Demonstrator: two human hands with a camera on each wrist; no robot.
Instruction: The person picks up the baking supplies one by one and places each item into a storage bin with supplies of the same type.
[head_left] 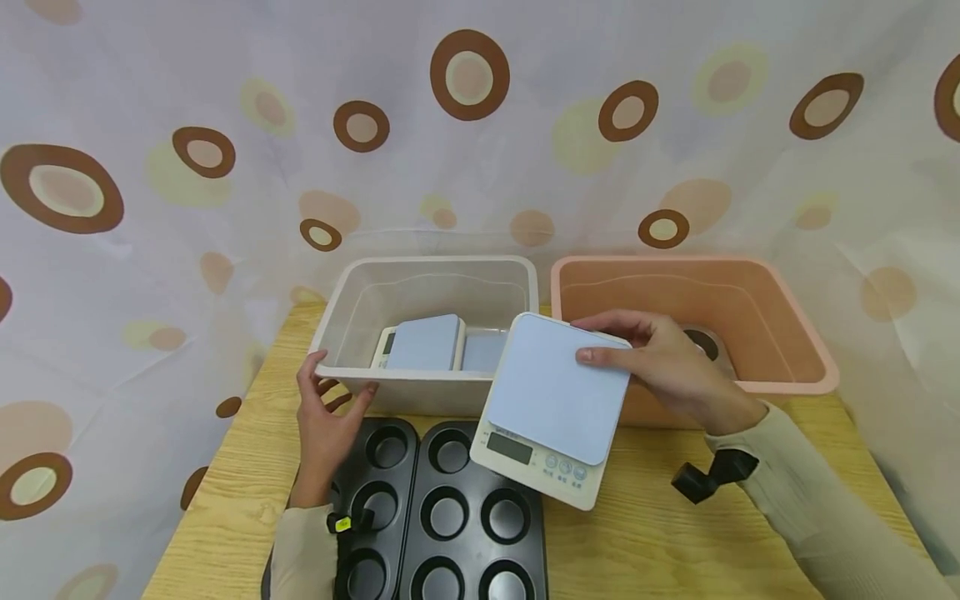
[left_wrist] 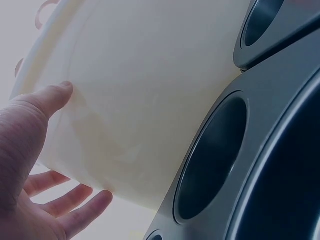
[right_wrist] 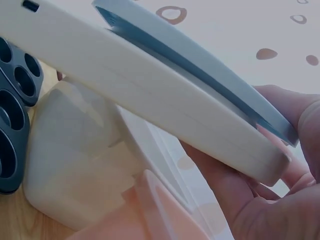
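Presently, your right hand (head_left: 671,371) grips the scale (head_left: 551,396) leftward, beside the grey bin (head_left: 438,393) your left hand (head_left: 327,429) holds.

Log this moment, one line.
right hand: holds blue-topped white scale; left hand: touches white plastic bin; black metal muffin trays: on wooden table

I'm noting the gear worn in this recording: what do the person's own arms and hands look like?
The left hand and right hand are ungloved. The left sleeve and right sleeve are long and pale beige. Near the right sleeve's end is a black, blocky wrist device; near the left sleeve's, a black wrist mount with a small yellow tag.
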